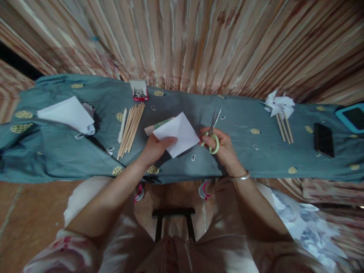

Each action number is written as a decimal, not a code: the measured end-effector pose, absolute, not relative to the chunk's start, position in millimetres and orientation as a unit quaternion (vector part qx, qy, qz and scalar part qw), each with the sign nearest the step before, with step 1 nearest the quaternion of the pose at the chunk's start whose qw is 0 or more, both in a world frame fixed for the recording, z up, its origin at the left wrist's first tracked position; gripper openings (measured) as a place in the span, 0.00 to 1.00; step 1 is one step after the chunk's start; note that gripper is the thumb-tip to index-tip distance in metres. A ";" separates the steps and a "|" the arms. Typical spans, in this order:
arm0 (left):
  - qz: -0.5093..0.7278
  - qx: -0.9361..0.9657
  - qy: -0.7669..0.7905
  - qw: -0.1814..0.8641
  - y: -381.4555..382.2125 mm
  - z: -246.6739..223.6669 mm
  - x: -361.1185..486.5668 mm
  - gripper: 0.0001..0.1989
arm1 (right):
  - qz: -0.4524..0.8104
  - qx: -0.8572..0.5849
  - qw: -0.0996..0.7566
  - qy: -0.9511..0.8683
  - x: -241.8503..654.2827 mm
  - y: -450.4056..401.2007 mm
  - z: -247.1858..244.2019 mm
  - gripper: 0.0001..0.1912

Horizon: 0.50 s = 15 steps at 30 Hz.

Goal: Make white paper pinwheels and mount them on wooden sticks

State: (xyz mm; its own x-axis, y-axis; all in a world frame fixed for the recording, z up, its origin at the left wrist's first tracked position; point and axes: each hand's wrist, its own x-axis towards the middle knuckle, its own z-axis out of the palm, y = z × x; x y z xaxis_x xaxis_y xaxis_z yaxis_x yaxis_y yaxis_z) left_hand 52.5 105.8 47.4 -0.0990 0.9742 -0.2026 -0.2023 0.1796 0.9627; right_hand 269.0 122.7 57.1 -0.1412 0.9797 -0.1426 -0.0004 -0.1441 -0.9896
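A square sheet of white paper (182, 132) with crease lines is pinched in my left hand (157, 148), thumb on top. My right hand (223, 146) is closed around a pair of scissors (214, 143) with pale green handles, its blades pointing up and away from me. The fingertips of that hand are close to the paper's right corner; whether they touch it I cannot tell. Beneath the paper, a flat pinkish-green piece (152, 129) shows partly on the cloth.
Left on the cloth-covered table (241, 163) lie a paper stack (66, 113), wooden sticks (131, 131), a white pen-like stick (122, 124) and a red box (140, 93) of small metal pieces. To the right are paper pinwheels (280, 104), a phone (324, 139) and a blue-edged device (352, 116).
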 end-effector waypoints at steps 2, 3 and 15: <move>0.485 0.389 0.526 0.580 100.7 45.1 59.3 0.17 | 0.569 -0.496 0.451 -0.476 266.1 127.3 56.8 0.25; 0.468 0.401 0.523 0.589 98.7 44.2 62.5 0.18 | 0.572 -0.495 0.451 -0.474 263.6 129.0 56.9 0.25; 0.403 0.391 0.542 0.625 100.7 45.1 69.4 0.14 | 0.582 -0.510 0.459 -0.438 245.4 146.3 64.0 0.27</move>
State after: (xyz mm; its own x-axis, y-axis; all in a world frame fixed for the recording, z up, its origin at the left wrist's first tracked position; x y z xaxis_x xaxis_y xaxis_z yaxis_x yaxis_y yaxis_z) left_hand 69.4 100.7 45.1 0.0863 0.9279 -0.3627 -0.0801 0.3694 0.9258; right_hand 245.4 146.3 64.0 -0.0596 0.9797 -0.1913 -0.0873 -0.1960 -0.9767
